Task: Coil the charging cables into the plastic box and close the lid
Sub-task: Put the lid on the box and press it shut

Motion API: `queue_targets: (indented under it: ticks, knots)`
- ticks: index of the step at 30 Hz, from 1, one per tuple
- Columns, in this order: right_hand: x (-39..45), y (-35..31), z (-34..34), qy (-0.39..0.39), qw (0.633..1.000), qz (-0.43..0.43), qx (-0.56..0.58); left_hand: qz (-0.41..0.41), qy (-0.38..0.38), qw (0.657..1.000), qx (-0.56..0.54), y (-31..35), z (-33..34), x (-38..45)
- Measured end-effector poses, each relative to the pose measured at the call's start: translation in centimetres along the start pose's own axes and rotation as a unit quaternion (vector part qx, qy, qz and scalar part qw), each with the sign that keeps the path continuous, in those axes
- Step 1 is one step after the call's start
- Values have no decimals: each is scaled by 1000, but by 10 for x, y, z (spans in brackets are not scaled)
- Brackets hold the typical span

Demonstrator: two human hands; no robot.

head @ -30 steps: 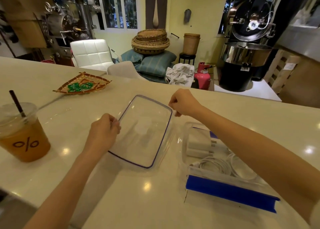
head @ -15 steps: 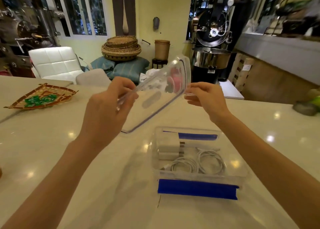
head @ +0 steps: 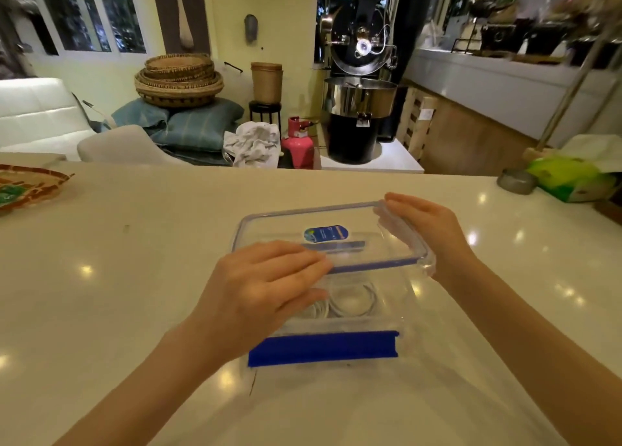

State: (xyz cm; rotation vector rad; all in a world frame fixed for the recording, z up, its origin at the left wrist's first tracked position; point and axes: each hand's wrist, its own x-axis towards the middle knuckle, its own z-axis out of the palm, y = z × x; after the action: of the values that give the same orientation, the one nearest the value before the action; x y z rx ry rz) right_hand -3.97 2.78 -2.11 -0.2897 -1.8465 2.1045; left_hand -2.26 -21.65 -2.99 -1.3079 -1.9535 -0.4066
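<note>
A clear plastic box (head: 402, 314) with a blue clip flap (head: 323, 347) on its near side stands on the white counter in front of me. White coiled cables (head: 351, 299) lie inside it. The clear lid (head: 370, 240), with a blue seal and a blue oval label, hovers flat over the box's far half. My left hand (head: 259, 290) grips the lid's near left edge, fingers on top. My right hand (head: 427, 230) holds its right edge. The box's left part is hidden by my left hand.
A woven tray (head: 30, 186) with something green lies at the counter's far left. A green tissue pack (head: 568, 176) and a grey round lamp base (head: 516, 181) sit at the far right. Beyond the counter are chairs, cushions, baskets and a coffee roaster.
The lid, held tilted up in the air half a second ago, has come down flat over the box. A second ago it lay on the counter left of the box.
</note>
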Motion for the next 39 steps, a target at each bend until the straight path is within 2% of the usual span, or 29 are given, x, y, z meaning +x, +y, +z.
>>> queue_targets:
  ticks: [4, 15, 25, 29, 32, 34, 36, 37, 39]
  knots:
    - [-15, 15, -8, 11, 997, -25, -77, -39, -17, 998, -39, 14, 7, -11]
    - [-25, 35, -5, -4, 995, -65, -82, -132, -34, 985, -101, 24, 7, -29]
    - [-28, 40, -7, 2, 992, -83, -92, -137, -1, 986, -100, 26, 10, -35]
    - [-28, 40, -7, -4, 993, -65, -95, -132, -8, 986, -97, 24, 12, -38]
    - [-29, 35, -8, -5, 988, -61, -140, -134, -26, 986, -100, 24, 10, -39]
    - [-33, 29, -9, -10, 978, -96, -187, -135, -47, 985, -97, 24, 8, -40]
    - [-44, 23, -9, -38, 956, -178, -232, -140, -68, 985, -81, 25, 6, -43]
    - [-53, 20, -8, -54, 932, -239, -267, -141, -80, 985, -67, 26, 6, -44]
    - [-69, 23, -10, -95, 851, -375, -355, -135, -104, 985, -29, 28, 6, -45]
